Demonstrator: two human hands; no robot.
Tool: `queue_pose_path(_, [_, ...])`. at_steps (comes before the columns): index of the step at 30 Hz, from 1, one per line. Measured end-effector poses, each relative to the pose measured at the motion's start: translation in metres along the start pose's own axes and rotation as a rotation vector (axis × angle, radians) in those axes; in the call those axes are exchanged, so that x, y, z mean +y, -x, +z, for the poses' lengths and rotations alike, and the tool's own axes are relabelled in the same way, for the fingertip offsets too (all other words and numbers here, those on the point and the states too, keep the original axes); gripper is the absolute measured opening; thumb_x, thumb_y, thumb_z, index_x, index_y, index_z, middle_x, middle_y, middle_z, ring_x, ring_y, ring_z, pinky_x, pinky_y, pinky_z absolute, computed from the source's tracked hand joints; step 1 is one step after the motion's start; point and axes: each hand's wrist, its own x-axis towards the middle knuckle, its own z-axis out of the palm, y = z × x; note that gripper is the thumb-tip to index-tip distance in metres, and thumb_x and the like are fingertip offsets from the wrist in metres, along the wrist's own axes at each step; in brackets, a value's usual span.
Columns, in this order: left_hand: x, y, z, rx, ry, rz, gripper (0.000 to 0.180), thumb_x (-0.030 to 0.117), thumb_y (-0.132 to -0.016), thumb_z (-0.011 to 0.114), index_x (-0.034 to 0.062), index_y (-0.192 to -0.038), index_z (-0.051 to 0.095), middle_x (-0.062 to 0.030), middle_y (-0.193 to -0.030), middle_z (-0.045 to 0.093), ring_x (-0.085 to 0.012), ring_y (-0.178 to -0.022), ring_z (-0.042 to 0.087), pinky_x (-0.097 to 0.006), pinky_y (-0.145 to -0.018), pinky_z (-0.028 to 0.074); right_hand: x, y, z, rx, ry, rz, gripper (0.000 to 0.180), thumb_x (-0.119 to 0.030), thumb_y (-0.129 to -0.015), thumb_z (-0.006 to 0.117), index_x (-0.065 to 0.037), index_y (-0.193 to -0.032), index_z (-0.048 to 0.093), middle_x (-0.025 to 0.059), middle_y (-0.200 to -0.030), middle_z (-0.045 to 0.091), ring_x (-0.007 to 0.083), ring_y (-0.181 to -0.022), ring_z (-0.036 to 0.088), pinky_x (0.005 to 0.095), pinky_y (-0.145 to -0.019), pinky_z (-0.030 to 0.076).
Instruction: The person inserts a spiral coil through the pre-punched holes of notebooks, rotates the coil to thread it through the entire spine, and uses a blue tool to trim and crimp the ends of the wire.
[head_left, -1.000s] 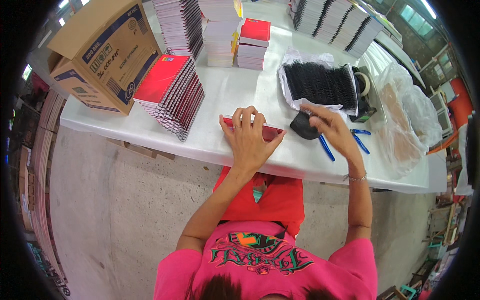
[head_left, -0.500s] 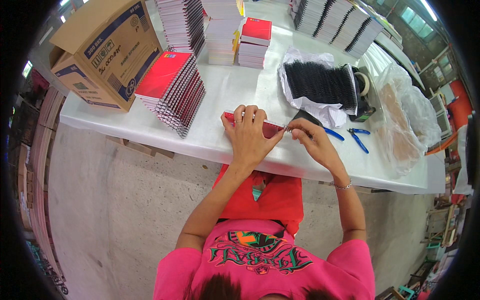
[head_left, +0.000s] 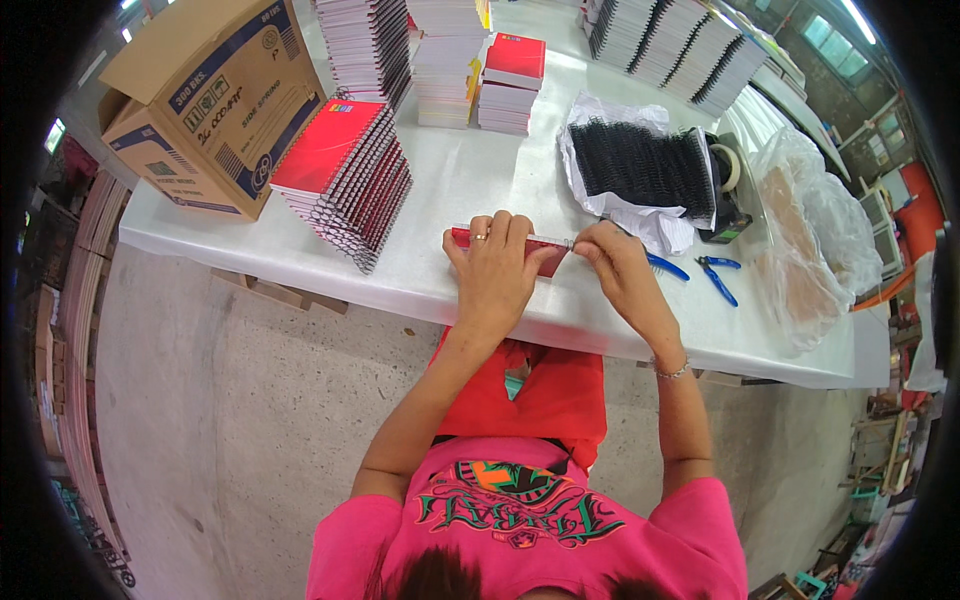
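Observation:
A small red notebook stands on edge at the table's front, its edge with the binding holes facing up. My left hand is closed over it, fingers on the far side and thumb on the near side. At the notebook's right end, my right hand pinches the end of a thin spiral binding coil, which meets the punched edge. How far the coil runs through the holes is hidden by my fingers. Just right of that hand lies a blue-handled tool, partly covered.
Left stand a stack of bound red notebooks and a cardboard box. Unbound red notebooks are piled behind. Black coils lie on white paper, near blue cutters, a tape roll and a clear plastic bag.
My right hand has moved slightly left and up, closer to the notebook's end, and its fingers are drawn together more. My left hand keeps its hold, almost unmoved.

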Motion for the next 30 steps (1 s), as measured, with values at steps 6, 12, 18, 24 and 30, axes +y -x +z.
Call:
queue_pose_path(6, [-0.016, 0.001, -0.001, 0.239, 0.476, -0.095, 0.044, 0.017, -0.083, 0.073, 0.0097, -0.122, 0.054, -0.0152, -0.125, 0.042, -0.0344, -0.120, 0.042, -0.049, -0.101, 0.035, -0.008, -0.004, 0.009, 0.118, 0.127, 0.040, 0.013, -0.018, -0.093, 0.061, -0.005, -0.095, 0.059, 0.0101, -0.086, 0.053, 0.0289, -0.085, 0.053, 0.0390, -0.078, 0.036])
queue_pose_path(12, [-0.025, 0.009, 0.007, 0.194, 0.544, -0.153, 0.051, 0.015, -0.080, 0.078, 0.0063, -0.121, 0.049, -0.0146, -0.119, 0.043, -0.0316, -0.115, 0.045, -0.042, -0.097, 0.040, -0.012, -0.007, 0.017, 0.156, 0.158, -0.038, 0.015, -0.018, -0.094, 0.060, -0.003, -0.095, 0.061, 0.0112, -0.091, 0.056, 0.0304, -0.086, 0.054, 0.0393, -0.078, 0.038])
queue_pose_path(18, [-0.043, 0.010, -0.002, 0.064, 0.701, -0.161, 0.048, 0.014, -0.079, 0.078, 0.0040, -0.113, 0.046, -0.0120, -0.108, 0.044, -0.0260, -0.104, 0.048, -0.036, -0.093, 0.040, 0.013, 0.010, 0.003, 0.228, 0.185, 0.234, 0.026, -0.024, -0.092, 0.064, -0.001, -0.102, 0.064, 0.0172, -0.108, 0.057, 0.0368, -0.089, 0.060, 0.0423, -0.075, 0.046])
queue_pose_path(24, [-0.068, 0.007, -0.014, -0.004, 0.645, -0.023, 0.057, 0.019, -0.074, 0.082, 0.0030, -0.113, 0.043, -0.0108, -0.106, 0.041, -0.0258, -0.102, 0.047, -0.036, -0.093, 0.040, 0.014, 0.024, 0.001, 0.112, 0.220, 0.342, 0.036, -0.029, -0.082, 0.077, 0.000, -0.092, 0.057, 0.0198, -0.116, 0.053, 0.0378, -0.097, 0.060, 0.0407, -0.081, 0.050])
queue_pose_path(30, [-0.071, 0.006, -0.008, -0.031, 0.736, -0.027, 0.075, 0.030, -0.065, 0.090, 0.0045, -0.117, 0.042, -0.0086, -0.110, 0.041, -0.0243, -0.106, 0.046, -0.035, -0.093, 0.041, 0.021, 0.020, -0.006, -0.013, -0.765, 0.237, 0.039, -0.033, -0.085, 0.076, -0.003, -0.091, 0.052, 0.0156, -0.136, 0.049, 0.0255, -0.117, 0.056, 0.0392, -0.096, 0.048])
